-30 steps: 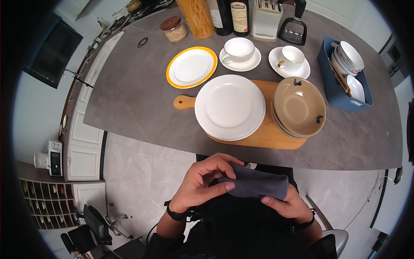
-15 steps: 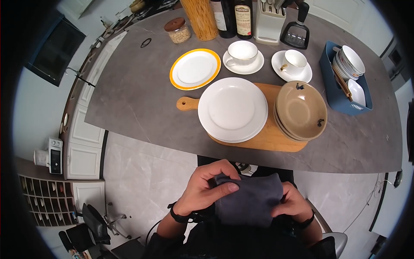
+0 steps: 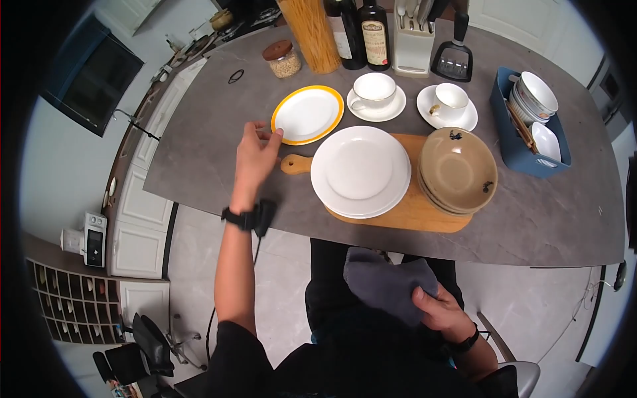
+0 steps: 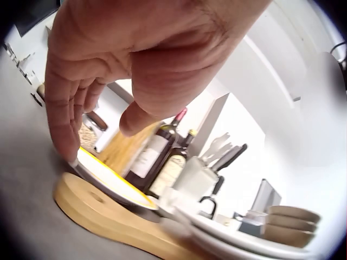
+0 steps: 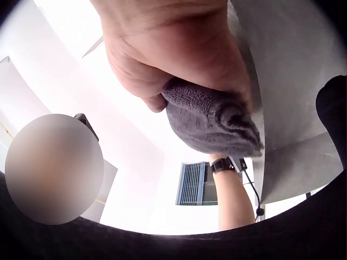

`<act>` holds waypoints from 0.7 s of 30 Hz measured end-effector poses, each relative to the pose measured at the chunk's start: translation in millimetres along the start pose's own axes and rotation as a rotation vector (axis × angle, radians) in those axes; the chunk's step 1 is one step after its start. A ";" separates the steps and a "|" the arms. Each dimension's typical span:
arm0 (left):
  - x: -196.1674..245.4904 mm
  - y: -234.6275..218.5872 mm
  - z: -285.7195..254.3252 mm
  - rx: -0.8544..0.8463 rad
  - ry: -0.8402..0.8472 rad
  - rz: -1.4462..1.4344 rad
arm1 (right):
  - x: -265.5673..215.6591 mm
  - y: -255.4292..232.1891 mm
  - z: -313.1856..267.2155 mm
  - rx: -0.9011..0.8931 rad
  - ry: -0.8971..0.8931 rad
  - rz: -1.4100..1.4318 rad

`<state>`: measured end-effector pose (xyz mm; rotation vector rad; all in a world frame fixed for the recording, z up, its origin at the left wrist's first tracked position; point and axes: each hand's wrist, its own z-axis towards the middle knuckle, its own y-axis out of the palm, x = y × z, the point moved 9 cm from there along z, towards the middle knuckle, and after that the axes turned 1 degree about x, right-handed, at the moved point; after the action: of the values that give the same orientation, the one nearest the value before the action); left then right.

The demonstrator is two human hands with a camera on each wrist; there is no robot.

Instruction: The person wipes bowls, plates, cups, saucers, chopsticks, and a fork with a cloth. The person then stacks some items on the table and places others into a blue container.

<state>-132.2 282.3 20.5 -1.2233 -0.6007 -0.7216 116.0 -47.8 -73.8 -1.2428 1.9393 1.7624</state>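
Fingers [image 4: 64,135] of L hand [image 3: 255,156] wide of thumb [image 4: 135,120], at yellow-rimmed plate [image 3: 308,114] on surface [image 3: 199,139]; contact unclear. R hand [image 3: 444,310] grips grey cloth [image 3: 388,282]. Step prob. plate pickup; next needs rim pinch, lvl lift.

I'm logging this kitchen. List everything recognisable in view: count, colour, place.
Cloth: 1, grey, in right hand
Yellow-rimmed plate: 1, white, left of saucers
Plates: at least 2, white, on board
Board: 1, brown, front
Bowls: 3, tan, on board
Cups: 2, white, on saucers
Saucers: 2, white, behind board
Bin: 1, blue, right
Small bowls: several, white, in bin
Sticks: count unclear, brown, in bin
Jar: 1, clear, back
Loop: 1, black, left of jar
Pasta: 1 bundle, yellow, back
Bottles: 2, dark, back
Knife block: 1, pale, back
Tool: 1, black, back
Counter: 1, grey, centre
Cabinets: several, white, left
Appliance: 1, white, left
Office chair: 1, black, lower left
Left hand: 1, at yellow-rimmed plate
Right hand: 1, holding cloth
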 end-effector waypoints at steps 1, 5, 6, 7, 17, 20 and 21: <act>-5.1 2.8 13.9 0.002 0.010 -0.003 | -0.1 -5.8 -1.4 0.039 -0.027 -0.032; -53.4 36.3 49.7 -0.246 -0.298 -0.170 | -5.0 -5.8 -8.4 0.070 -0.073 0.118; -59.5 40.8 53.3 -0.276 -0.335 -0.218 | -5.2 -5.8 -10.9 0.082 -0.054 0.206; -59.5 44.7 52.8 -0.305 -0.373 -0.264 | -4.0 -5.8 -12.8 0.091 -0.034 0.293; -53.5 22.5 22.9 -0.096 -0.378 -0.838 | -13.6 3.7 -21.4 0.087 -0.076 0.280; -35.1 -7.8 -8.9 -0.047 -0.304 -0.964 | -22.1 5.4 -23.5 0.161 -0.132 0.238; -28.7 -16.0 -23.9 -0.040 -0.303 -0.965 | -35.4 8.3 -21.3 0.162 -0.250 0.182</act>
<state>-162.2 261.1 3.0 -1.0477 -1.4764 -1.3533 139.2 -52.9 -39.0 -0.7741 2.0499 1.7073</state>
